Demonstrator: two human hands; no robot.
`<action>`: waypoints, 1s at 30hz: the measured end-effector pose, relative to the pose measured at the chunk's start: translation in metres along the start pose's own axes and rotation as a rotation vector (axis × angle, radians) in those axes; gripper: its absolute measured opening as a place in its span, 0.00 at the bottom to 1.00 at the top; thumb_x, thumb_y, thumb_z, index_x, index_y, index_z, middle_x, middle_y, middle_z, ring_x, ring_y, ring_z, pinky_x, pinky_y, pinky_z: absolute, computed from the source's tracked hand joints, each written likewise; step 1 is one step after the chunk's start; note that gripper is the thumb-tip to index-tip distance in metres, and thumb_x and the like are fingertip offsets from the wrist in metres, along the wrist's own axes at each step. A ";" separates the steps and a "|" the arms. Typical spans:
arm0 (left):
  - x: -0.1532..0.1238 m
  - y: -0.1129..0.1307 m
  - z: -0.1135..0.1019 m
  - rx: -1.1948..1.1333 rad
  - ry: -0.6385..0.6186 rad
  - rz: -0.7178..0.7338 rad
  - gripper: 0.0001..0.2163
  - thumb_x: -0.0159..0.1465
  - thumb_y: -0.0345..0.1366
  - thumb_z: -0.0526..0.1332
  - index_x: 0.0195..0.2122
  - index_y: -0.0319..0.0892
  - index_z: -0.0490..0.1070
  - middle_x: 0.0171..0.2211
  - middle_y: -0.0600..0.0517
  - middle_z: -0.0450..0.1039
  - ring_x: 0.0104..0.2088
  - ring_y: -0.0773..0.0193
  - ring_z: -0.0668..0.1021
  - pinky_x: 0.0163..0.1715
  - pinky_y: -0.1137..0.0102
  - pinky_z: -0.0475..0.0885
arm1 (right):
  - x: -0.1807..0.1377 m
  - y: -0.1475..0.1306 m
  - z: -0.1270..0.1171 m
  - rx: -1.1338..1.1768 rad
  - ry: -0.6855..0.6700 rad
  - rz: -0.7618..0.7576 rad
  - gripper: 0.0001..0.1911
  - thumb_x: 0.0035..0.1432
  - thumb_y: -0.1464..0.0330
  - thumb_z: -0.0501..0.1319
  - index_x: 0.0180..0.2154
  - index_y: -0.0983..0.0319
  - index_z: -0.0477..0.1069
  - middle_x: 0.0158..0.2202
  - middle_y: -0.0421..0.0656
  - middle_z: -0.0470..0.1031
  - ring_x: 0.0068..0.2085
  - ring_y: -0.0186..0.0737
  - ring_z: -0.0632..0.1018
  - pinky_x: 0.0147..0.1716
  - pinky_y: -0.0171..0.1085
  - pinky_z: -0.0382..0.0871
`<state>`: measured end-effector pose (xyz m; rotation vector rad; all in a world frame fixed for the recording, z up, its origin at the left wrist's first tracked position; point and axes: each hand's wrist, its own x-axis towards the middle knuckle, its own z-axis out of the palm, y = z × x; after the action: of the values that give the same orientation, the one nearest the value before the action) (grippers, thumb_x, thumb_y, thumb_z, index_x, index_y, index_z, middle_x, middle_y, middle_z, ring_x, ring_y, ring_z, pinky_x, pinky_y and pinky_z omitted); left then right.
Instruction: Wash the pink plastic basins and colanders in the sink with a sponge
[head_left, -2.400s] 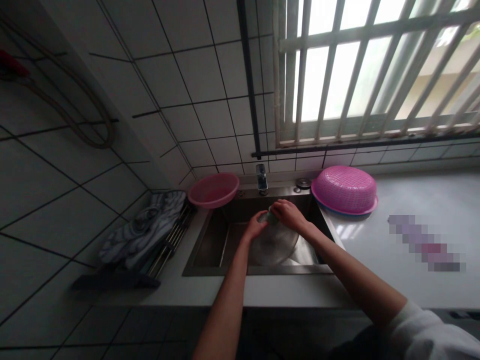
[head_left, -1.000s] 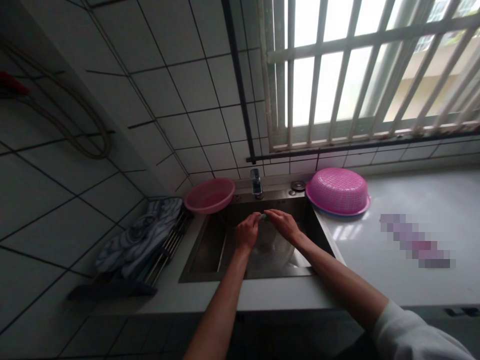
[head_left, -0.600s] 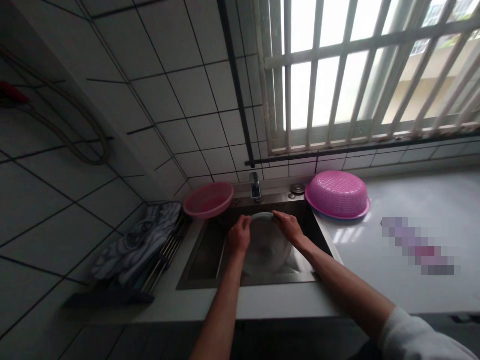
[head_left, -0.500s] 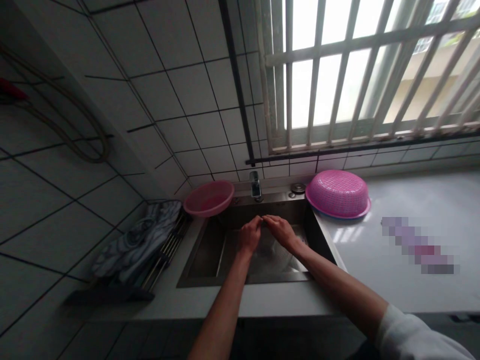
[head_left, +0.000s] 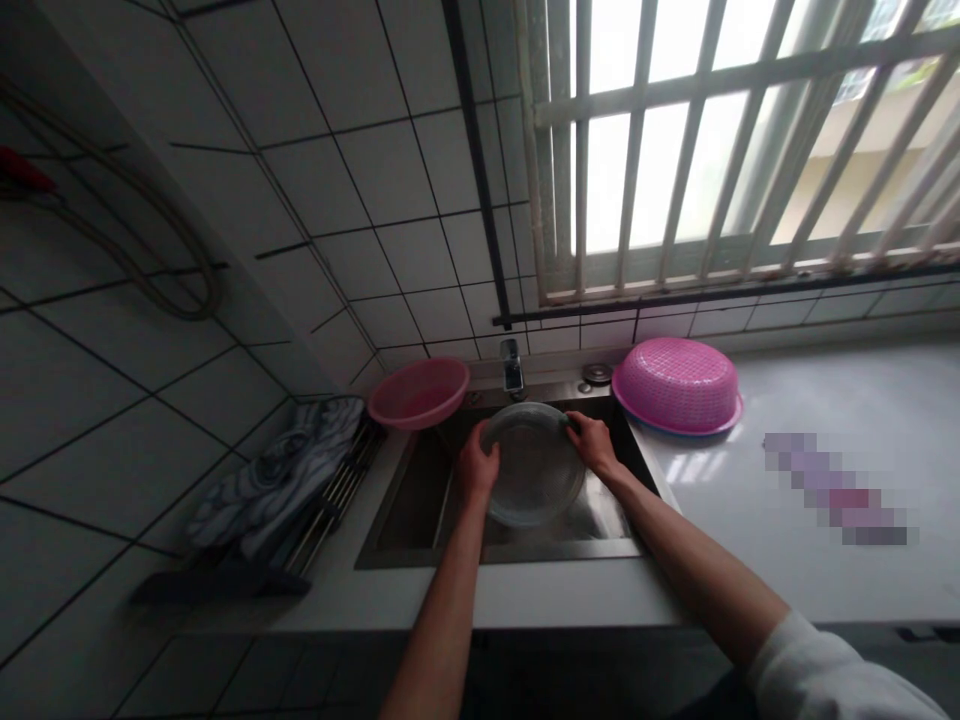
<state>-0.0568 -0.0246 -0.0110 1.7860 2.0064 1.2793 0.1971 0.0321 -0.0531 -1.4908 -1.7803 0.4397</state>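
Observation:
A round clear glass lid or plate (head_left: 534, 465) is held tilted over the steel sink (head_left: 409, 500), its face toward me. My left hand (head_left: 477, 466) grips its left rim and my right hand (head_left: 592, 442) grips its upper right rim. The tap (head_left: 512, 365) stands just behind the lid at the sink's back edge. I cannot see any water running.
A pink basin (head_left: 418, 391) sits at the sink's back left corner. An upturned pink basket (head_left: 676, 385) rests on the white counter (head_left: 810, 410) to the right. A patterned cloth (head_left: 281, 470) lies on a rack at the left. Tiled walls and a barred window are behind.
Both hands were close together low in the sink half a second ago. Now they are apart on the rims and the glass lid is raised upright under the tap.

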 end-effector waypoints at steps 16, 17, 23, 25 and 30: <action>-0.003 0.016 0.002 -0.050 -0.070 0.104 0.13 0.70 0.34 0.58 0.52 0.49 0.77 0.52 0.52 0.80 0.52 0.62 0.81 0.54 0.68 0.73 | -0.004 -0.024 0.005 0.058 -0.055 -0.217 0.16 0.65 0.68 0.60 0.54 0.55 0.76 0.50 0.43 0.81 0.48 0.42 0.82 0.52 0.38 0.74; -0.002 0.014 0.000 -0.055 -0.006 0.068 0.13 0.70 0.34 0.57 0.52 0.47 0.76 0.52 0.50 0.80 0.52 0.61 0.81 0.54 0.68 0.73 | -0.001 -0.016 0.003 0.084 -0.013 -0.124 0.15 0.65 0.68 0.61 0.53 0.57 0.77 0.47 0.44 0.83 0.46 0.43 0.83 0.50 0.38 0.75; 0.002 0.003 -0.005 -0.075 0.065 0.011 0.13 0.69 0.33 0.57 0.53 0.45 0.74 0.52 0.48 0.80 0.51 0.59 0.81 0.53 0.67 0.73 | -0.001 0.007 0.002 0.061 -0.015 0.025 0.16 0.62 0.68 0.63 0.52 0.59 0.78 0.45 0.47 0.83 0.46 0.48 0.84 0.48 0.41 0.76; 0.000 0.006 0.001 -0.073 -0.040 0.061 0.12 0.69 0.32 0.58 0.52 0.46 0.75 0.52 0.50 0.80 0.52 0.60 0.81 0.54 0.67 0.72 | -0.006 -0.005 0.008 0.051 -0.013 -0.019 0.17 0.63 0.68 0.63 0.53 0.58 0.78 0.46 0.46 0.83 0.46 0.48 0.84 0.49 0.41 0.76; -0.008 0.023 0.017 -0.006 -0.386 0.185 0.12 0.67 0.30 0.59 0.47 0.51 0.77 0.48 0.54 0.81 0.50 0.61 0.81 0.52 0.69 0.73 | -0.016 -0.042 0.023 0.021 -0.178 -0.348 0.19 0.63 0.74 0.61 0.53 0.54 0.78 0.52 0.42 0.81 0.50 0.44 0.82 0.53 0.39 0.74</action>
<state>-0.0270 -0.0255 -0.0088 2.0659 1.6582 0.8902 0.1526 0.0112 -0.0446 -1.1235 -2.1182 0.4209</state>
